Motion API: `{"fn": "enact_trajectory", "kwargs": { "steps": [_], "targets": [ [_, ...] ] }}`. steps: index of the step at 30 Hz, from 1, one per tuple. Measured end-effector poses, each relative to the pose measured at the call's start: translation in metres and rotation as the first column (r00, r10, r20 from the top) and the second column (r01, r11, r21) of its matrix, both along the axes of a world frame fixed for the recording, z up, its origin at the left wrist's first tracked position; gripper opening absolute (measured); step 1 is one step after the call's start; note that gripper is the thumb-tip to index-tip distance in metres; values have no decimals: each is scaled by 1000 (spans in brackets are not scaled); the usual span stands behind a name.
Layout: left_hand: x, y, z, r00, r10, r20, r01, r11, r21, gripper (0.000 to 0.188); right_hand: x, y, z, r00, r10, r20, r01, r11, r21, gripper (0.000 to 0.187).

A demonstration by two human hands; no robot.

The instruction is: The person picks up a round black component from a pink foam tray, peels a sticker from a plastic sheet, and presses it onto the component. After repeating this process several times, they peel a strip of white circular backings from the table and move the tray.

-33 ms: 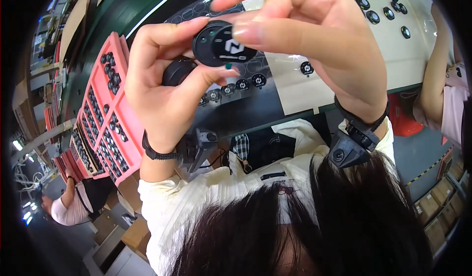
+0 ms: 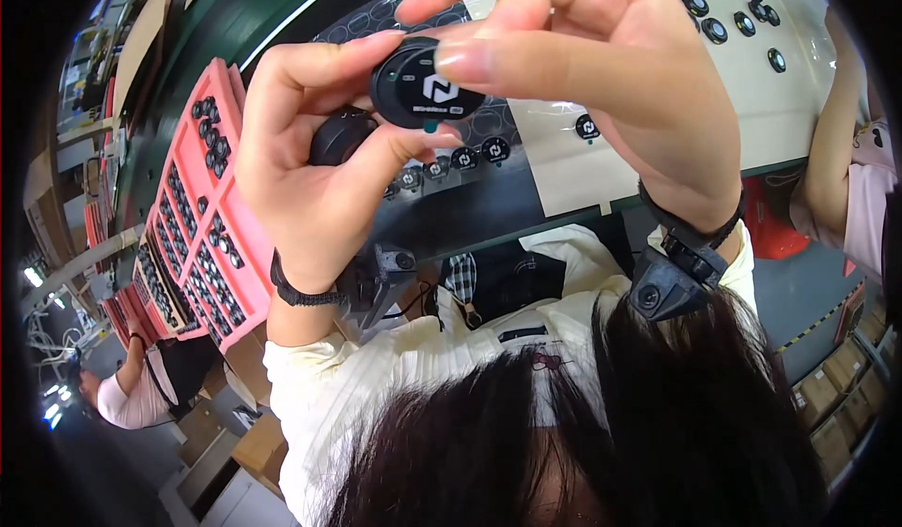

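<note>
My left hand (image 2: 301, 175) is closed, its thumb and index finger gripping a round black housing (image 2: 382, 90) by the rim. A second black round part (image 2: 340, 138) is tucked in the same palm. Over the housing's face lies a round black sticker (image 2: 449, 104) with a white emblem and a small green tab at its lower edge. My right hand (image 2: 611, 67) pinches this sticker at its upper right. Whether the sticker is stuck down or only held against the housing, I cannot tell. Beneath my hands is a sticker sheet (image 2: 465, 159) with a row of similar round stickers.
A pink compartment tray (image 2: 246, 278) full of black parts stands at left. On the pale mat (image 2: 564, 175) lie one round part (image 2: 587, 128) and several others (image 2: 714, 30) farther right. A person's arm (image 2: 832, 142) is at the right edge; another person (image 2: 141, 386) is at lower left.
The sticker has shifted slightly left with my right fingers and covers more of the housing's face. My left hand has barely moved.
</note>
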State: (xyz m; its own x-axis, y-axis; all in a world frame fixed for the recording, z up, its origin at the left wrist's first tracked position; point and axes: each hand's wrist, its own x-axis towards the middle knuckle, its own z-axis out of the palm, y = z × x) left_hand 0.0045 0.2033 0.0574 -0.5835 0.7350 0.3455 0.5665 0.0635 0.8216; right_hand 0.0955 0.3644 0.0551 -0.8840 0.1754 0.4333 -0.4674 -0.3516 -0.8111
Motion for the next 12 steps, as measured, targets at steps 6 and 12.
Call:
{"fn": "enact_trajectory", "kwargs": {
  "steps": [6, 12],
  "targets": [
    [7, -1, 3, 996, 9, 92, -19, 994, 111, 31, 5, -9, 9, 939, 118, 324, -52, 978, -204, 7],
    [11, -4, 5, 981, 107, 160, -120, 990, 73, 29, -10, -9, -11, 949, 199, 245, -162, 974, -161, 8]
  ]
}}
